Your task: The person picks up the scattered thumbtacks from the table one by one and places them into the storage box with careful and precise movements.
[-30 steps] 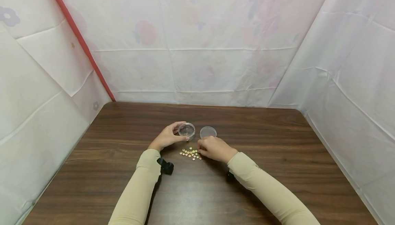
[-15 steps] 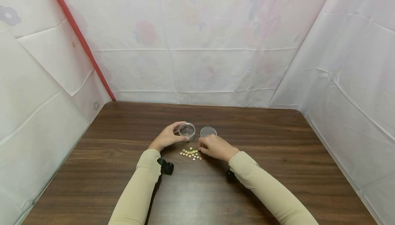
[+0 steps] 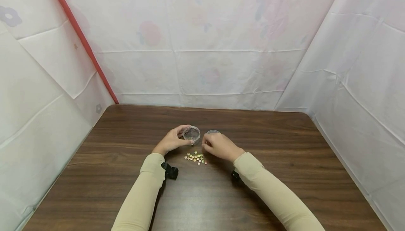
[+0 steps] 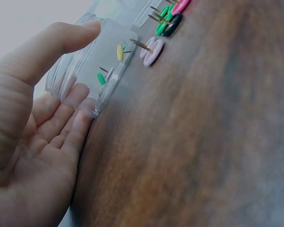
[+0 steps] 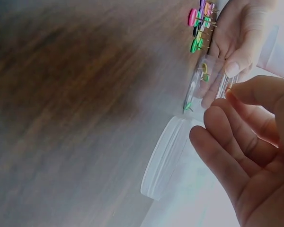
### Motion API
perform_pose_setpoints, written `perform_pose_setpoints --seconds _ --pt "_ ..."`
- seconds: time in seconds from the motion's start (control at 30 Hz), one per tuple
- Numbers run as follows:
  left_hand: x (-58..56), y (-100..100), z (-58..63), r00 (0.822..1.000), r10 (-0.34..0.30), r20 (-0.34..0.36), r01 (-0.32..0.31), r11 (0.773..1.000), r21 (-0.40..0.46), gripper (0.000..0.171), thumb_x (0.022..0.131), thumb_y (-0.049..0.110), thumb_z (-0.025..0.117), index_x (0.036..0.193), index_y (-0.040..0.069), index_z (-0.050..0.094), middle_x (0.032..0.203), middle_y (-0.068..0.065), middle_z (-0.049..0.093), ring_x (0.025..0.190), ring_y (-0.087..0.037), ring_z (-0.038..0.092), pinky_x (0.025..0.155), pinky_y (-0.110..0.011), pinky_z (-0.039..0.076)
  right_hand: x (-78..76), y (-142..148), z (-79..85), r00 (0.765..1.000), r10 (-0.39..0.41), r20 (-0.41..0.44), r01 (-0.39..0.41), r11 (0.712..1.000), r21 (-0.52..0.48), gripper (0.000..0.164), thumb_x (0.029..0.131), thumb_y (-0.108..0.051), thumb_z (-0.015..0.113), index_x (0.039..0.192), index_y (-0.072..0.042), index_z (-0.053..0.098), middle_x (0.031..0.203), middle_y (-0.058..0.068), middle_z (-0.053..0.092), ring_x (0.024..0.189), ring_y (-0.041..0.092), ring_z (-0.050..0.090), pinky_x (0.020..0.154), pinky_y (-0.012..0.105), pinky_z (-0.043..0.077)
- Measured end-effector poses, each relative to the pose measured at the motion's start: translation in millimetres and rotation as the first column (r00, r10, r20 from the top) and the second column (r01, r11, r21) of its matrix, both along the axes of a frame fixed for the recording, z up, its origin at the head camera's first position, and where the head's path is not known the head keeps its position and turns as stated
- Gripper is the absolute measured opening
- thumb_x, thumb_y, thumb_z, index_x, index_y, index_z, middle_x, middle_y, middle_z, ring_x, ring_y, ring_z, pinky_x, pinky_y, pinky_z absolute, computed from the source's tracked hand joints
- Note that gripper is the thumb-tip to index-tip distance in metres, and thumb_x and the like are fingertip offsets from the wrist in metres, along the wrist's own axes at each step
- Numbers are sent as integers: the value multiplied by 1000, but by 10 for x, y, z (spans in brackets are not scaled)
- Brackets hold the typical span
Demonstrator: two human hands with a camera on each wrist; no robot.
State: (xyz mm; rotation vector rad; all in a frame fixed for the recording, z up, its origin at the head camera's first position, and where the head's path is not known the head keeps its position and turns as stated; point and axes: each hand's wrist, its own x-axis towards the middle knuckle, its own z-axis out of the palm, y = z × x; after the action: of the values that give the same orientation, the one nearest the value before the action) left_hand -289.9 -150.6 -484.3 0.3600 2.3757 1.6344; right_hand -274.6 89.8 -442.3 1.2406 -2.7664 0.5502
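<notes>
My left hand (image 3: 172,140) grips a clear round plastic jar (image 3: 191,134) that stands with its mouth up on the table. Inside the jar, a yellow thumbtack (image 4: 120,53) and a green thumbtack (image 4: 101,78) show through the wall. My right hand (image 3: 221,146) has thumb and forefinger pinched together close to the jar's rim, as the right wrist view shows. A tiny metallic tip (image 5: 229,88) peeks out there; it looks like a thumbtack's pin, its head hidden by the fingers. Loose thumbtacks (image 3: 195,158) lie point up in front of the jar.
A clear round lid (image 5: 163,158) lies on the table right of the jar, partly covered by my right hand in the head view. The brown wooden table (image 3: 272,167) extends around both arms. White patterned cloth (image 3: 202,41) hangs behind and at both sides.
My right hand has lifted away from the loose thumbtacks and moved back toward the jar, overlapping more of the lid. My left hand and the jar have stayed in place.
</notes>
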Motion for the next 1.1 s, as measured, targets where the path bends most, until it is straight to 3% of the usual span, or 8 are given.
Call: perform_pose_setpoints --seconds 0.17,0.23,0.6,1.1 --pt "0 6 -8 1000 11 -10 -11 1000 -12 79 71 38 80 139 23 42 133 -7 49 125 -25 40 103 -53 36 -36 -20 11 1000 -21 -21 20 999 -41 7 92 -21 58 86 -18 60 72 -10 56 61 2 49 52 20 46" --pt "-40 0 -90 1000 23 -15 -23 1000 -7 79 68 42 81 136 26 44 131 -4 50 123 -23 41 103 -53 37 -60 -28 8 999 -30 -24 28 998 -49 7 92 -22 58 86 -18 60 73 -10 56 60 2 49 52 20 46" --pt "-50 10 -79 999 29 -23 -28 1000 8 78 67 43 82 134 26 46 128 -2 52 117 -18 47 99 -49 42 -174 -125 39 999 -35 -34 32 996 -89 7 93 -21 55 88 -17 60 73 -9 56 60 2 48 52 20 45" --pt "-52 10 -72 999 32 -29 -32 999 -9 72 71 38 81 133 27 46 131 -3 49 119 -20 45 101 -51 40 -306 -274 77 996 -79 -31 78 996 -53 8 91 -20 57 88 -16 63 77 -7 60 64 4 51 57 22 49"
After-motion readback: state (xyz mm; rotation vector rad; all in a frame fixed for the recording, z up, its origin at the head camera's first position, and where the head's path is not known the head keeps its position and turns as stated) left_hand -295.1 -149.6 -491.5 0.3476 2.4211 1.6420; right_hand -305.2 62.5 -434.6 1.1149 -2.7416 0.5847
